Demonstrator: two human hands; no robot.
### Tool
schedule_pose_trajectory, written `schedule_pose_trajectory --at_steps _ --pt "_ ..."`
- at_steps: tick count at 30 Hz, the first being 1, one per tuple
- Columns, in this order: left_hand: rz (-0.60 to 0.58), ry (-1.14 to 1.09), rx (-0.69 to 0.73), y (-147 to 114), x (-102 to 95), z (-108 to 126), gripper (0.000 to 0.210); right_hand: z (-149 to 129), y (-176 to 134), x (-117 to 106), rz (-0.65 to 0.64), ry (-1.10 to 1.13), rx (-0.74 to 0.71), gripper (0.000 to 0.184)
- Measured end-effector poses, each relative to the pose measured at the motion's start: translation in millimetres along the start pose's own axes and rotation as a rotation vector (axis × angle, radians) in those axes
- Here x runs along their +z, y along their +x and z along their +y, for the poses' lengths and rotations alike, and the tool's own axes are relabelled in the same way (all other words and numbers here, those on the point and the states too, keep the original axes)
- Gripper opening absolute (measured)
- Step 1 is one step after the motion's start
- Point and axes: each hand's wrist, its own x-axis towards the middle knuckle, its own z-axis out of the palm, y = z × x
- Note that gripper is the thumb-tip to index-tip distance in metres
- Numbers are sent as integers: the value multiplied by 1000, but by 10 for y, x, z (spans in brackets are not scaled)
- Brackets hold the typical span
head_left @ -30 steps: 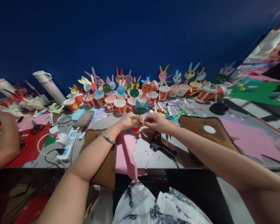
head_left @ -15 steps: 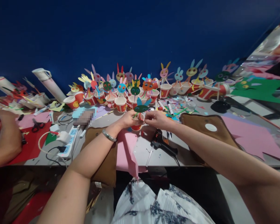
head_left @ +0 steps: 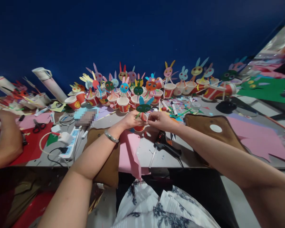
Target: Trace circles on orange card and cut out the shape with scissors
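A small red-and-white paper cup [head_left: 139,128] is held in front of me, with my left hand [head_left: 132,120] closed round its left side. Above its rim shows a dark green paper rabbit head [head_left: 143,107] with blue ears. My right hand [head_left: 159,120] is at the cup's right side, thumb and fingers pinched together by the rim; what they hold, if anything, is too small to make out. Below my right hand a black glue gun [head_left: 167,148] lies on the table, its glue stick pointing toward me. Pink paper [head_left: 129,153] lies under my left wrist.
Several paper cups with rabbit figures [head_left: 123,104] line the back. Brown cushions [head_left: 215,133] flank my arms. At left are a power strip [head_left: 72,144], scissors [head_left: 39,126], a white flask [head_left: 48,84] and another person's hand [head_left: 8,136]. Paper scraps and markers [head_left: 174,108] litter the middle.
The green rabbit head has tipped more upright, so its face and blue ears show more. Both hands stay at the cup in nearly the same place.
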Motion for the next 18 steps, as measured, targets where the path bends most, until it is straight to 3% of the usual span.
schedule_pose_trajectory --at_steps 10,18 --pt "6 57 -77 -41 -21 29 46 16 -59 -97 -40 43 12 36" --pt "73 -49 -103 -56 10 77 44 107 -253 -225 73 -35 53 31"
